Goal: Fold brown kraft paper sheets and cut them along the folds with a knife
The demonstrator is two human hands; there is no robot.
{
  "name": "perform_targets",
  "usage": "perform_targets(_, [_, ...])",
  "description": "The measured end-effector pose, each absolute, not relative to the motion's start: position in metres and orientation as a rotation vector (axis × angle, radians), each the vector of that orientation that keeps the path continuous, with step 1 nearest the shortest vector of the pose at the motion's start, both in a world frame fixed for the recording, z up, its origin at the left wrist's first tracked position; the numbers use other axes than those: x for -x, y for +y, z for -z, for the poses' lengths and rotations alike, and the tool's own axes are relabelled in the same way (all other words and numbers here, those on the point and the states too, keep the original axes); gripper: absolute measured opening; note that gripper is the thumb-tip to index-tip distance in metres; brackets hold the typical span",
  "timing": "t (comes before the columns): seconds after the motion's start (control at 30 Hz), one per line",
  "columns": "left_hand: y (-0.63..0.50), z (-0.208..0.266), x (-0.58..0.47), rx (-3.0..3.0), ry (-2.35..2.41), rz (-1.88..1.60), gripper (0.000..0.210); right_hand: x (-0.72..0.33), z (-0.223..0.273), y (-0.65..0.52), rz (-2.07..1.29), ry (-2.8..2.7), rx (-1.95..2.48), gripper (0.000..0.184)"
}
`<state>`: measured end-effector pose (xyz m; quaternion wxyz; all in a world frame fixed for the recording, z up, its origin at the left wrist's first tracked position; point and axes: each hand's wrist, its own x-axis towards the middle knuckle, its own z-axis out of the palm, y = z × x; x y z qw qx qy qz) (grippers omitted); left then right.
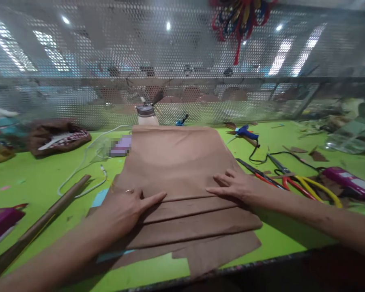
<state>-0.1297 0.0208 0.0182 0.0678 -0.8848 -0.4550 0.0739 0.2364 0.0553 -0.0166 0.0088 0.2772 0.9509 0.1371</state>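
Observation:
A brown sheet (176, 158), paper or thin leather-like material, lies flat before me with several folds running across its near half. My left hand (130, 207) rests on its left side, one finger stretched along a fold and a ring on another. On the right side, my right hand (235, 185) touches the same fold with its fingers spread. Neither hand grips anything. Another brown piece (222, 251) sticks out from under the folded part near the table edge, and bits of light blue material (99, 197) show beside and under the sheet.
To the right lie black-bladed scissors (258, 172), red-and-yellow-handled tools (316, 186), a blue glue gun (245, 133) with a cord and a purple box cutter-like item (349, 181). At left are a brown strip (45, 221) and a white cable (76, 172). A bottle (147, 117) stands behind.

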Motion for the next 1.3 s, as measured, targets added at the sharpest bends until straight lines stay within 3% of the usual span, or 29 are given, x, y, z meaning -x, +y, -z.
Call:
perform_targets(0.1, [0.018,-0.011,0.128,2.629,-1.299,-0.372,0.067,-0.229,0.009,0.049,-0.496,2.919,-0.824,0.062])
perform_targets(0.47, [0.019,0.002,0.129,2.545,-1.179,-0.362,0.069,-0.217,0.018,0.041,-0.544,2.900,-0.846,0.073])
perform_targets(0.77, [0.025,0.002,0.126,2.641,-1.107,-0.267,0.067,-0.206,0.012,0.042,-0.365,2.735,-0.986,0.075])
perform_targets(1.0, [0.013,-0.005,0.103,2.699,-0.977,-0.192,0.047,-0.203,0.016,0.022,-0.433,2.791,-1.028,0.086])
perform_targets(1.1, [0.008,-0.009,0.080,2.701,-0.913,-0.265,0.034,-0.203,0.019,0.020,-0.483,2.797,-1.029,0.081])
perform_targets(1.3, [0.001,0.001,0.048,2.612,-0.968,-0.228,0.036,-0.202,0.017,0.029,-0.528,2.795,-1.029,0.062])
